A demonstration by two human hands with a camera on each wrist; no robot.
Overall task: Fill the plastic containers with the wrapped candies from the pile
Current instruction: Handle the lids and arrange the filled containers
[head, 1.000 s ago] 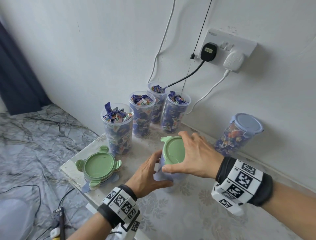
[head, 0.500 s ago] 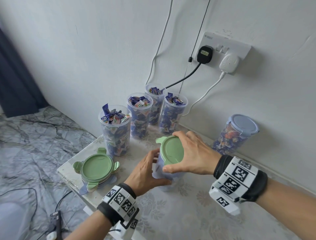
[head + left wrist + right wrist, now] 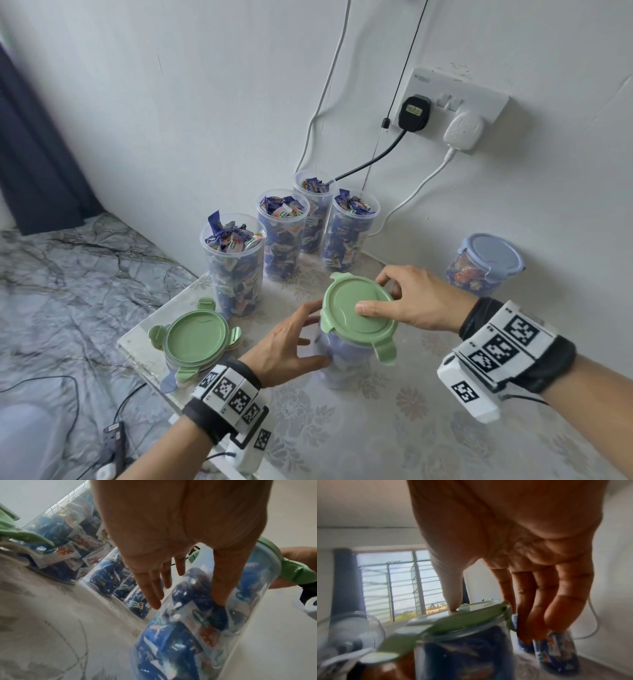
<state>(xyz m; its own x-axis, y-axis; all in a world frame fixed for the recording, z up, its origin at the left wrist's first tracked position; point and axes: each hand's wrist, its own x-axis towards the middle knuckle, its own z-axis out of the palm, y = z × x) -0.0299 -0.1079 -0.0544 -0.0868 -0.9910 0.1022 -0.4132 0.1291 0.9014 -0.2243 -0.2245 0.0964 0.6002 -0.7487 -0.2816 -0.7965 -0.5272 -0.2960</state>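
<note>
Standing beside the counter (image 3: pixel 394 428), I see most risk in the lid stage. Left of the left hand's fingers, a stack of round green plastic lids (image 3: pixel 195 337) sits near the counter's edge, where a backward elbow could knock it to the floor. The left hand (image 3: pixel 284 346) braces the clear plastic container of blue-wrapped candies (image 3: pixel 337 359), fingers (image 3: pixel 150 591) straight and spread against its wall, not gripping, so a hard push could slide or tip it. On top, the green clip lid (image 3: pixel 358 308) looks tilted; the right hand (image 3: pixel 418 301) presses it, thumb flat, fingers curled over the far rim. Pressing unevenly may trap a wrapper. Beyond the fingers, four open candy-filled tubs (image 3: pixel 284 233) could topple.
</note>
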